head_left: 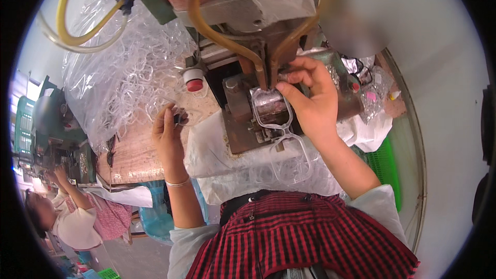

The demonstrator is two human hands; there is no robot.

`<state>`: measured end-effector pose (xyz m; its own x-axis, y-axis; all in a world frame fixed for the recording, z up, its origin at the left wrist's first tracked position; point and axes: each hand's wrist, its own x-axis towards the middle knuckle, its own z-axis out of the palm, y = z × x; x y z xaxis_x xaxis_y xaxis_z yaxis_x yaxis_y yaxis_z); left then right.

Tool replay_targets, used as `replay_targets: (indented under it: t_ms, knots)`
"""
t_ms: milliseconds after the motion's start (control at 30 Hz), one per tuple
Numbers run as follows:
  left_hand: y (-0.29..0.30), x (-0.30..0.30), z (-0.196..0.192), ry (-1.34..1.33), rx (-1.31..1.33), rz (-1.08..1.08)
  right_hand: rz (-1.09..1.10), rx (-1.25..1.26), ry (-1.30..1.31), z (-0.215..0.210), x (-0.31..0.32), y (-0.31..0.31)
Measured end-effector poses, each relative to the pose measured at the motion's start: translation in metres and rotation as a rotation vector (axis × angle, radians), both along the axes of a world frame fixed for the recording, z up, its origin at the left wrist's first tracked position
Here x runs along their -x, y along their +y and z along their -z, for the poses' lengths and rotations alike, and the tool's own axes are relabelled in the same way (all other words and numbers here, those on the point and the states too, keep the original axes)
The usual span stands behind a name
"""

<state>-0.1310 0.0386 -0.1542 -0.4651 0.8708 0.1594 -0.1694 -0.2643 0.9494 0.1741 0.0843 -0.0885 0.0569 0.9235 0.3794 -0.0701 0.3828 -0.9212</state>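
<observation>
Clear glasses frame (284,131), one rim at the metal block (268,104), just below the machine's prongs (274,75).
The right hand (316,101) pinches that rim close to the prongs; a slipping grip could set it crooked, and dropping prongs could nip the fingertips. The left hand (168,130) has its fingers drawn together at a small dark thing (179,119); whether it is pinched, I cannot tell. Clear plastic pieces (137,80) lie heaped beyond.
</observation>
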Motion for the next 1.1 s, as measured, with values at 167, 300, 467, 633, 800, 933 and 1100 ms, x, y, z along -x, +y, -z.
replay_targets:
  t_ms: [167,300,467,633,800,933,1100]
  knots:
    - [-0.009,-0.074,-0.095,0.062,-0.66,0.253,-0.195,0.17,0.112,-0.016,0.0,0.003]
    - [-0.003,-0.101,-0.145,0.715,-0.541,-0.091,-0.262,0.146,0.263,-0.019,0.008,0.0]
    - [-0.004,-0.104,-0.127,0.408,-0.707,0.153,-0.144,-0.062,-0.153,-0.04,-0.004,-0.044]
    - [-0.017,-0.124,-0.108,1.098,-0.765,0.284,0.31,-0.105,-0.486,0.025,-0.049,-0.016]
    - [-0.014,-0.139,-0.099,1.251,-0.641,0.338,0.288,-0.119,-0.854,0.06,-0.098,-0.008]
    - [-0.016,-0.141,-0.114,1.276,-0.527,0.444,0.381,-0.02,-0.607,0.048,-0.112,0.009]
    - [-0.008,-0.139,-0.125,1.234,-0.476,0.515,0.412,0.151,-0.627,0.056,-0.117,0.017]
